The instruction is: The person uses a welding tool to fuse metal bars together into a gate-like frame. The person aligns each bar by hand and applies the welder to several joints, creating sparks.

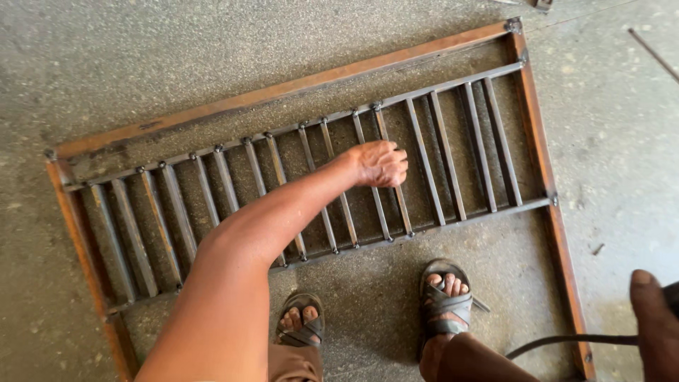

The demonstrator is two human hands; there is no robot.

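While your left hand (380, 164) reaches out over the metal grille (297, 191), its fingers are curled down around one of the upright bars (390, 185) near the middle of the row, knuckles up, gripping that bar. The grille lies flat on the concrete floor (141, 56), a rusty orange-brown outer frame (283, 88) enclosing a grey inner rail set with evenly spaced vertical bars. Your right hand (654, 322) shows only at the lower right edge, partly cut off; it appears to rest on a dark object there, but whether its fingers are clenched or loose cannot be told. A dark cable (566, 341) runs from that hand across the floor, over the frame's right side. Your sandalled feet (445, 301) stand on the floor inside the frame's near edge, just beside the lower rail.
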